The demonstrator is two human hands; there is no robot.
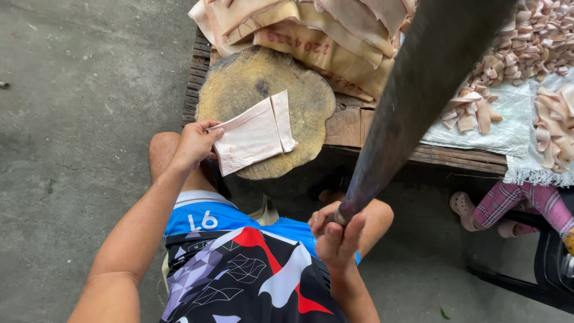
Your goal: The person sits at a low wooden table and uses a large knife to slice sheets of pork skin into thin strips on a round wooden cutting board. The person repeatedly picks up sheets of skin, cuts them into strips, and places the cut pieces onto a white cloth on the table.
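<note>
Near the middle of the frame the left hand (194,143) rests on the lower left edge of a pale slab (250,137) of skin, fingers curled over its corner and pinning it down. The slab lies flat on a round wooden block (257,75), left of centre in the upper half, and a narrow strip (283,119) lies just beside the slab's right edge, touching it or nearly so.

Lower, right of centre, the right hand (338,230) is closed around the handle of a cleaver (418,84). Its broad dark blade rises diagonally toward the upper right of the frame, lifted well clear of the block and blurred.

The block sits on a low wooden table (347,125). Behind it, at the top centre, folded skins (323,36) are stacked, touching the block's far edge. At the upper right, cut pieces (526,42) lie heaped on a white sheet (508,125) that covers the table's right part.

At the right edge, low down, another person's leg in pink plaid trousers (526,206) and a pink clog (463,206) show on the concrete floor (78,107).
</note>
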